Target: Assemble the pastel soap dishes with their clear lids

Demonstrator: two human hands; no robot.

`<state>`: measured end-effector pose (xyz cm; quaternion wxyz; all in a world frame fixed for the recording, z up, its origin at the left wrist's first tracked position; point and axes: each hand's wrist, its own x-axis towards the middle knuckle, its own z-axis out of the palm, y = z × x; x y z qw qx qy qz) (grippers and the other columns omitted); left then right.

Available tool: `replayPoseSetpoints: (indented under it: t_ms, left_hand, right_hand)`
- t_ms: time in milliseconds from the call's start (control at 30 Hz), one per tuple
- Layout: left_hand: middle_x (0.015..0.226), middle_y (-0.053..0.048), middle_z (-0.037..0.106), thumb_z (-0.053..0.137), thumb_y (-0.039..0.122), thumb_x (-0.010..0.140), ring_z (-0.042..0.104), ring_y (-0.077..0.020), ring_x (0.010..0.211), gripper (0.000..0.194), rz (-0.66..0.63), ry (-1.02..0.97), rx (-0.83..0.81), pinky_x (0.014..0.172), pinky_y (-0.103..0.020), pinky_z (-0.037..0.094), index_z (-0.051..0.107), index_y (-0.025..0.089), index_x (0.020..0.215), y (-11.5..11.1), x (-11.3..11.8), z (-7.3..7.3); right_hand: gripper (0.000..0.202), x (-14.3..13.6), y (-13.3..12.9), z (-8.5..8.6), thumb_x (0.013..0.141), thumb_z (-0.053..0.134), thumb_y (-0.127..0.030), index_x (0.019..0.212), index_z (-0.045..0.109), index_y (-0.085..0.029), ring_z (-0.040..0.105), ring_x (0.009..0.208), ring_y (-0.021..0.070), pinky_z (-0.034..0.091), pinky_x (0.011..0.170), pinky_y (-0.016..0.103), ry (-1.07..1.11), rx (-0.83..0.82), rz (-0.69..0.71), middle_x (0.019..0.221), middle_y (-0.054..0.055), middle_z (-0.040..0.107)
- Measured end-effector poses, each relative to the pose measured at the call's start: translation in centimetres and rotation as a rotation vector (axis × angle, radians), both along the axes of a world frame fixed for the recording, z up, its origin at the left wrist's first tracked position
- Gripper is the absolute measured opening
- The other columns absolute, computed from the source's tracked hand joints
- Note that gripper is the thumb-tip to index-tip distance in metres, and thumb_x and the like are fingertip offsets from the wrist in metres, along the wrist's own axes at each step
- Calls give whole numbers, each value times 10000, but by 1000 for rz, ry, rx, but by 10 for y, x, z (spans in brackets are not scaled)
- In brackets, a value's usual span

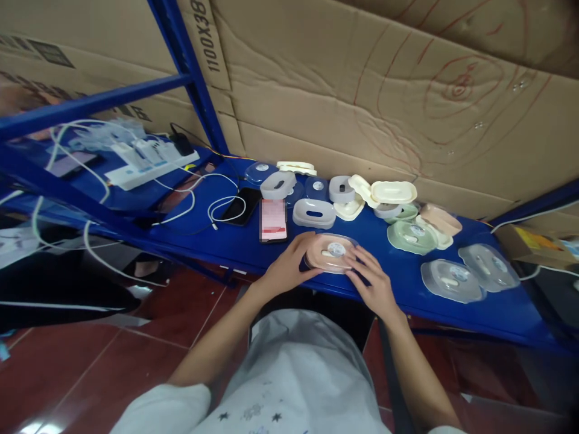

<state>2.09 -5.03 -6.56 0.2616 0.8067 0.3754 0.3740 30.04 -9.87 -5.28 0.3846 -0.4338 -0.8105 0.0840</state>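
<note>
A pink soap box [329,256] with a clear lid and a round white sticker is at the front edge of the blue shelf. My left hand [292,262] wraps round its left end, thumb at the near side and fingers at the far side. Along its right end, my right hand [373,283] grips the lid's rim, fingertips on top. Just beyond lies a grey soap box base [314,222] with an oval slot. Left of that base is a phone [273,220] with a lit screen, blurred out.
Green lidded soap box [407,237] and grey lidded boxes [452,280] stand to the right. Cream trays [393,193] and clear lids [316,188] lie along the cardboard wall [316,90]. A dark phone [242,207], white cables and a power strip [154,172] are left, by blue posts.
</note>
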Motion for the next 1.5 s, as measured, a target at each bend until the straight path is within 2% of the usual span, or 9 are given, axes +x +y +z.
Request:
replayPoseSetpoints:
  t_ms: [367,533,667,800,900,1033,1200,1367,1500]
  left_hand:
    - [1642,-126,510,860,350,897,495,-293,1536,721,-15,-16,-70,1288,-505,407,498,279,1516,4,-3,-3]
    - [1605,-140,552,863,351,893,527,-299,1510,701,-14,-35,-49,1277,-509,418,522,262,1499,6,-3,-6]
    - [1612,-112,544,823,391,929,514,-286,1519,654,-90,17,-42,1272,-489,429,531,286,1505,4,-4,0]
    - [1700,-86,449,784,480,950,465,-294,1557,777,-135,144,-52,1297,-484,397,421,322,1619,-1,-5,8]
    - [1716,-76,425,713,484,1000,452,-284,1567,797,-82,171,-51,1302,-469,393,326,324,1678,-4,-4,10]
    - [1662,-45,500,649,435,1042,499,-263,1528,653,-53,205,-26,1282,-456,424,404,344,1641,-3,-2,7]
    - [1590,-58,564,632,394,1056,556,-261,1462,518,-35,251,30,1244,-472,468,521,323,1557,-2,0,2]
    - [1588,-69,557,603,376,1069,569,-265,1451,477,-23,234,59,1231,-480,487,540,317,1538,-4,1,1]
    - [1684,-108,428,577,339,1076,438,-293,1560,480,52,224,191,1279,-509,421,523,285,1550,5,4,8]
  right_hand:
    - [650,-1,6,-1,1077,562,-234,1672,375,-418,383,1598,301,436,1276,604,-170,5,112,1720,41,406]
    - [660,1,8,-3,1082,565,-255,1690,346,-389,336,1618,307,406,1286,622,-214,-12,120,1719,68,409]
    - [777,2,8,-6,1030,673,-348,1698,288,-451,230,1649,356,358,1290,684,-230,-25,71,1737,43,378]
    - [776,18,6,0,1034,653,-308,1684,281,-510,246,1649,335,387,1301,618,-227,-6,97,1742,-19,366]
    - [702,53,2,13,1020,682,-289,1651,409,-430,333,1617,361,391,1281,653,-219,122,-38,1682,38,470]
    - [620,124,-3,27,992,732,-396,1577,547,-300,474,1525,382,387,1256,670,-213,303,-447,1603,127,548]
    - [626,191,-10,20,1004,645,-589,1492,631,-197,521,1477,405,388,1239,667,-261,322,-707,1545,198,586]
    - [731,204,-13,13,987,591,-690,1556,574,-231,458,1528,415,374,1251,608,-318,282,-777,1590,222,539]
    - [823,191,-15,17,988,526,-739,1607,498,-197,383,1566,437,342,1234,663,-319,319,-900,1645,234,469]
